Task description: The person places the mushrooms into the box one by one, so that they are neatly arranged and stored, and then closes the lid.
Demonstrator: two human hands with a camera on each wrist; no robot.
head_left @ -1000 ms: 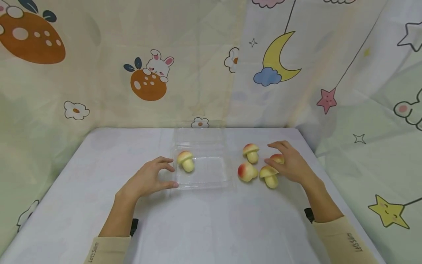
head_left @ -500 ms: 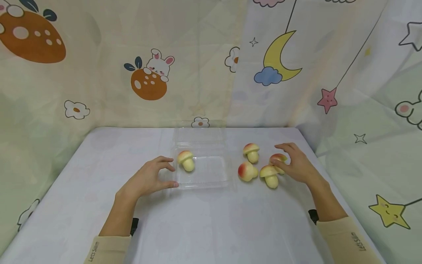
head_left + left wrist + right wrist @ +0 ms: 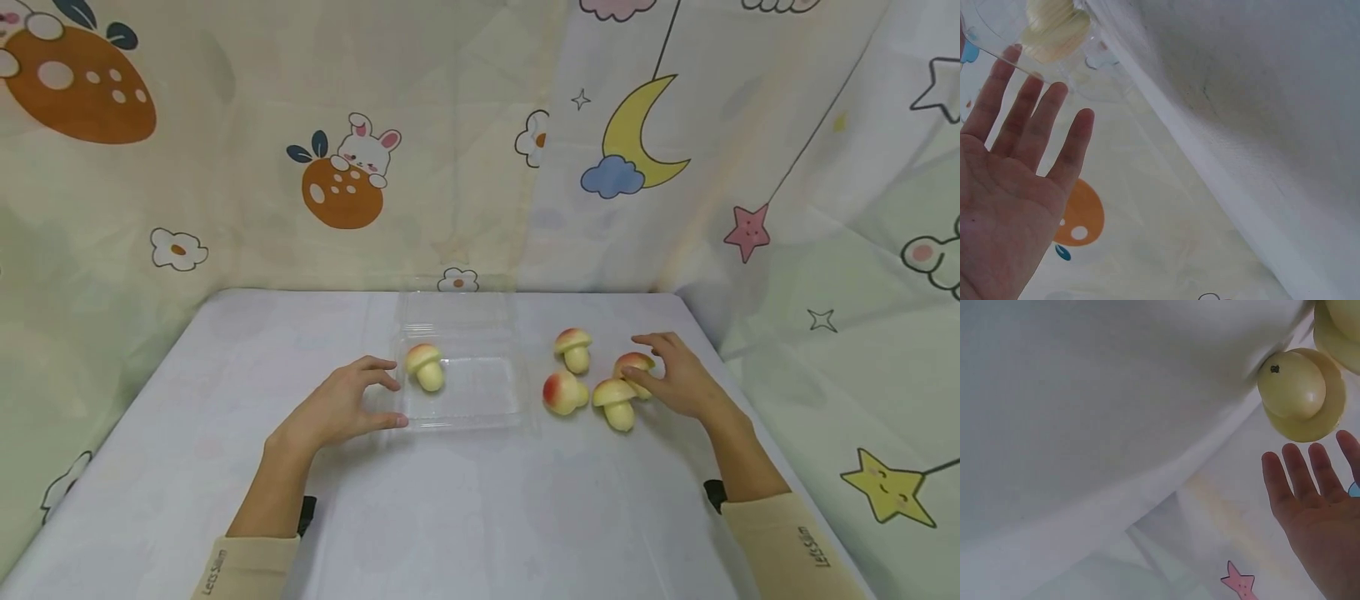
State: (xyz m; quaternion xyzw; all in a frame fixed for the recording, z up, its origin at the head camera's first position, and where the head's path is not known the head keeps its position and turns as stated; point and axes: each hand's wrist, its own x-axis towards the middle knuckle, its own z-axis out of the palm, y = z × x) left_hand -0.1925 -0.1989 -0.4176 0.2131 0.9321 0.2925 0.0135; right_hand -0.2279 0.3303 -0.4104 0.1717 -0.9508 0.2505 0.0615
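A clear plastic clamshell box point(image 3: 480, 392) lies with its lid back, one red-and-cream toy mushroom point(image 3: 426, 367) inside at the left. My left hand point(image 3: 337, 407) is at the box's left side, fingers spread and fingertips right at the rim; the left wrist view shows those fingers point(image 3: 1044, 122) straight. On the right, my right hand point(image 3: 678, 382) is beside the rightmost toy mushroom point(image 3: 632, 363), thumb overlapping it and fingers apart from it. In the right wrist view a mushroom point(image 3: 1297, 387) appears just beyond the fingertips, its stem underside facing the camera.
Three more toy mushrooms sit close by: one at the back point(image 3: 574, 350), one on its side point(image 3: 564, 393), and one at the front point(image 3: 615, 403). A white cloth covers the table point(image 3: 465, 508). A printed curtain point(image 3: 457, 150) rises behind the table's back edge.
My right hand has shifted right and slightly back toward me, uncovering more of the rightmost mushroom. The left hand and the box have stayed in place.
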